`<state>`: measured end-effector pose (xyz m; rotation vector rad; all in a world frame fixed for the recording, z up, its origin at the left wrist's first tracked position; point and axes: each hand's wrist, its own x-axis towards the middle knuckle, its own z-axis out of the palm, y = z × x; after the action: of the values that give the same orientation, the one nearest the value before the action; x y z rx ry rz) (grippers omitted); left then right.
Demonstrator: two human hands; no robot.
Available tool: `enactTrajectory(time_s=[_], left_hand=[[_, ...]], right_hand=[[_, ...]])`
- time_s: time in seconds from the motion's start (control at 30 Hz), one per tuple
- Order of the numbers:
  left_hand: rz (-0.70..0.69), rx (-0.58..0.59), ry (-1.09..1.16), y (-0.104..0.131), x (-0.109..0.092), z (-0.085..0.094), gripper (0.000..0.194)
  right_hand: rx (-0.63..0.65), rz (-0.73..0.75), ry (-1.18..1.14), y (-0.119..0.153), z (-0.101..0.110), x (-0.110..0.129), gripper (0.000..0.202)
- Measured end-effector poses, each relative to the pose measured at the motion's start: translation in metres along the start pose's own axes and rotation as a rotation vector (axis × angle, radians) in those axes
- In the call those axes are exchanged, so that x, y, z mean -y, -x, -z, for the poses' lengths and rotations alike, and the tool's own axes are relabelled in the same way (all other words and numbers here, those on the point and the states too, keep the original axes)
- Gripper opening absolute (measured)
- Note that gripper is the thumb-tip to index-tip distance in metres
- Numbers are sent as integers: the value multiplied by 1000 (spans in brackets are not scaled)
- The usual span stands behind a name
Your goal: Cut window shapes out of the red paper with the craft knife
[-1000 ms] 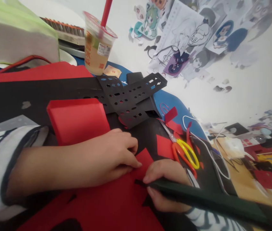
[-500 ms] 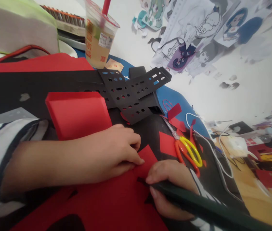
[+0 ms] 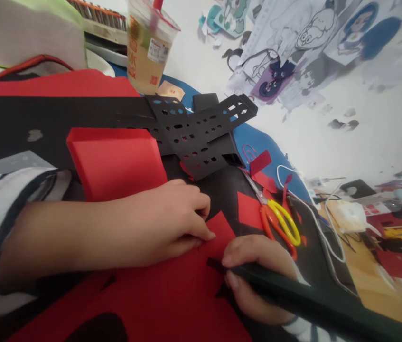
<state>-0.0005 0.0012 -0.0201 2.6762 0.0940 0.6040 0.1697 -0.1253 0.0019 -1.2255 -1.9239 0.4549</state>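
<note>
My left hand (image 3: 177, 216) reaches across from the left and presses its fingertips onto a sheet of red paper (image 3: 172, 294). Its fingers are bent and slightly apart, not wrapped round anything. In my right hand (image 3: 261, 259) is a long, dark pen-shaped tool (image 3: 293, 289), pinched near its front end. The tool's tip rests on or just above the red paper, right of my left fingertips; whether it is a pen or a craft knife I cannot tell. Dark cut-out shapes show in the sheet.
A folded red paper piece (image 3: 118, 161) lies behind my left forearm. Beyond it is a black perforated paper cut-out (image 3: 190, 133). Scissors (image 3: 274, 213) with orange and yellow handles lie among red scraps (image 3: 248, 209). A drink cup (image 3: 147, 57) and a white cable (image 3: 323, 232) are also nearby.
The view has shifted slightly. My right hand and the tool have moved a little to the right; my left hand keeps its place on the red paper.
</note>
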Motion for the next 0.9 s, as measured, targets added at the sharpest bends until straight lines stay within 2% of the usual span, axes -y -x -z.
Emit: enactTrajectory(time_s=[0.1,0.23,0.53,0.7,0.9], left_hand=[[-10,-17,1,1,0,-1,24],[15,29,-33,-1,-4,3,24],[19,58,-61,-3,-5,5,24],[2,39,-58,-1,-5,4,24],[21,51,-35,-3,-6,6,25]], right_hand=[[-8,29,43,-1,-1,1,28],[1,47,91,-1,-1,3,27],[22,33,70,-2,0,3,28],[109,108,100,-2,3,1,32],[16,131,67,-1,1,-5,25]])
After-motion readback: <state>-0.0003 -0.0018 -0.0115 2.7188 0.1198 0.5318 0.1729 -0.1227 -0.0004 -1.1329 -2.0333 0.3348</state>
